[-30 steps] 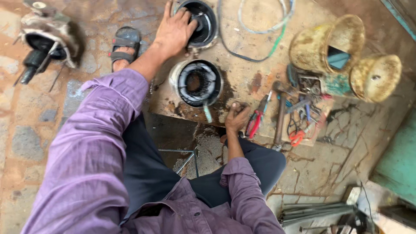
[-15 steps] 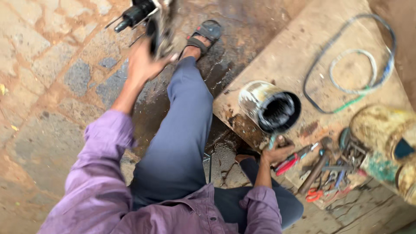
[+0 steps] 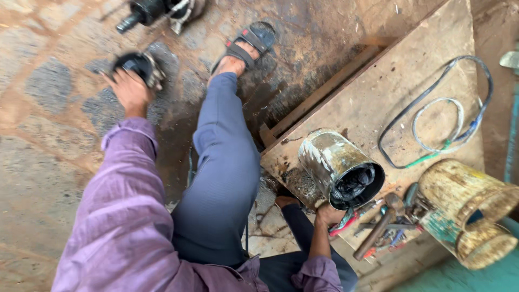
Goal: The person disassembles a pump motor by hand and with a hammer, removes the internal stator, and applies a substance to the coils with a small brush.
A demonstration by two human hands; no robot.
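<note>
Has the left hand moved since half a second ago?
Yes. The left hand left the motor part up top and now grips a round black part lower on the floor.

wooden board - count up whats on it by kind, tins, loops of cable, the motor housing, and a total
Round metal motor housing, beside the right hand: 1
Yellowish tins: 2, one nearer, one by the edge
Cable loops: 2, dark and pale
Hammer in the tool pile: 1
Total: 6; the smaller tools are too jumbled to count.
</note>
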